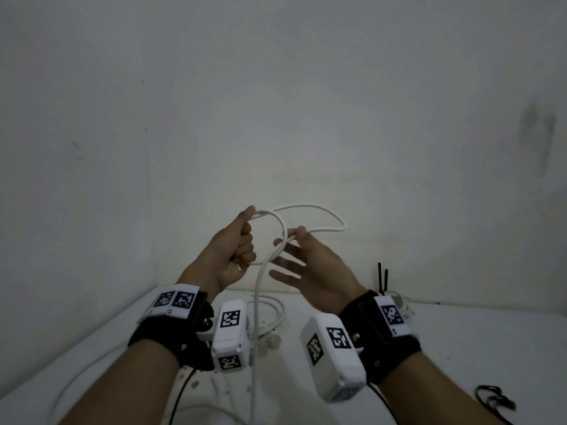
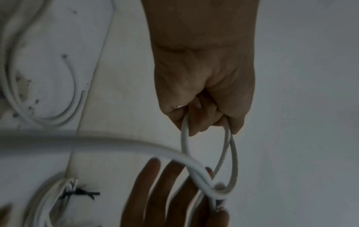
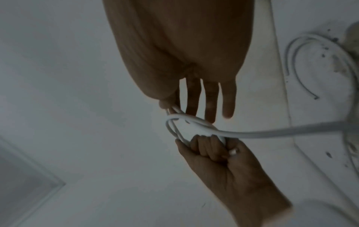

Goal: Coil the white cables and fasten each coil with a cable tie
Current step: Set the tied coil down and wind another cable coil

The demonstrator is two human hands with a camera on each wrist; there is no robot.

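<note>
My left hand is raised above the table in a fist, gripping small loops of a white cable. In the left wrist view, two strands of the cable run out from under the curled fingers of that hand. My right hand is just to its right. It pinches the cable between thumb and forefinger, with the other fingers held straight. Beyond the right hand a wider loop arcs out to the right. The rest of the cable hangs down to the table.
A coiled white cable bound with a black tie lies at the back right of the white table, behind my right wrist. Loose white cable curls on the table below my hands. Black ties lie front right. A wall stands close behind.
</note>
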